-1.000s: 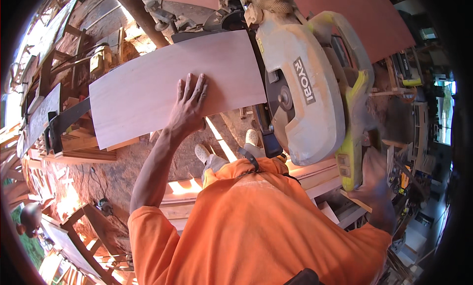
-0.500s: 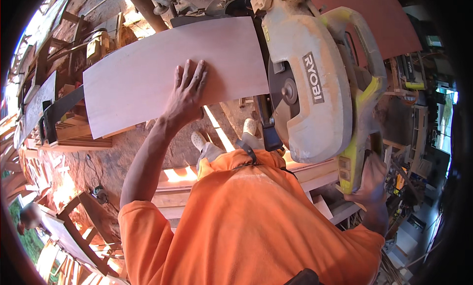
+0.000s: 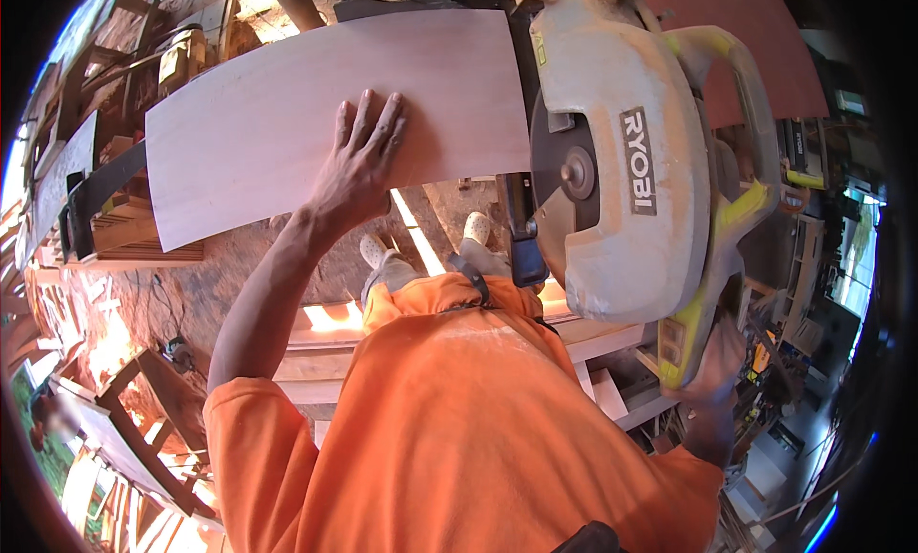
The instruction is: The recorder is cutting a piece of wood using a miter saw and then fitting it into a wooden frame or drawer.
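A pale plywood board point(image 3: 249, 122) lies on the miter saw, its right end against the blade housing. My left hand point(image 3: 363, 161) rests flat on it, fingers spread and pointing away from me. The dusty grey-and-green saw head point(image 3: 636, 256) fills the right of the view, with its dark round blade point(image 3: 552, 185) beside the board's end. My right hand point(image 3: 717, 352), slightly blurred, is closed on the green saw handle point(image 3: 677, 347) at the lower right.
A hand saw point(image 3: 105, 185) and stacked timber point(image 3: 163, 252) sit at the left, near wooden frames point(image 3: 143, 381). A reddish sheet point(image 3: 755, 46) is at the upper right, with cluttered tools along the right side. Another person point(image 3: 53, 414) is partly visible at the far left.
The board, saw head and reddish sheet appear higher and farther right in the view, with the board's left part shifted left. My left hand stays on the board; my right hand stays on the handle.
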`<state>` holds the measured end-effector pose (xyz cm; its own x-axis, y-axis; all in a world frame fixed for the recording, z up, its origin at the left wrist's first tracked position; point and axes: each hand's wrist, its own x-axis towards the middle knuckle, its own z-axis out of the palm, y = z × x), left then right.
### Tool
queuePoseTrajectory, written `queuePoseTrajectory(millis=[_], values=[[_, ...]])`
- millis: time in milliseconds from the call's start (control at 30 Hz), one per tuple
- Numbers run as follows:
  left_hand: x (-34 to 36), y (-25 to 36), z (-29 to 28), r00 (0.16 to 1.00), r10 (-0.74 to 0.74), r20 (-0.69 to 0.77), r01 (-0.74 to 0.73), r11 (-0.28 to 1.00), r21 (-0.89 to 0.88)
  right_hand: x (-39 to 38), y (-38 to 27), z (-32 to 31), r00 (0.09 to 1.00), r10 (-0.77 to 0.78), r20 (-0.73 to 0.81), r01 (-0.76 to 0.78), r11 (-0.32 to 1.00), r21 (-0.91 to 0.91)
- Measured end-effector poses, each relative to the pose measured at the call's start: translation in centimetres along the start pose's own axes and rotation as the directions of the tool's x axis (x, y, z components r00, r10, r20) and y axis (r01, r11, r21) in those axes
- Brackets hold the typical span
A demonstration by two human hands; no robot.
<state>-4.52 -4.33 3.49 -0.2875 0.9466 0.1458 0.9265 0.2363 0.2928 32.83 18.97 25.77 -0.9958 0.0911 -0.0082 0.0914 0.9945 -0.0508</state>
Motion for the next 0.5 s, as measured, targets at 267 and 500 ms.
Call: queuePoseTrajectory(millis=[267,500], values=[[-0.1,-0.2,-0.2,1.000,0.003,-0.014,-0.003,1.000,-0.003,1.4,-1.0,1.1,0.992,0.055,-0.110,-0.050,0.997,0.051],[0.3,-0.2,-0.2,1.000,0.014,0.020,-0.014,1.000,-0.008,1.8,-1.6,2.0,0.987,0.064,-0.148,-0.064,0.998,0.006]])
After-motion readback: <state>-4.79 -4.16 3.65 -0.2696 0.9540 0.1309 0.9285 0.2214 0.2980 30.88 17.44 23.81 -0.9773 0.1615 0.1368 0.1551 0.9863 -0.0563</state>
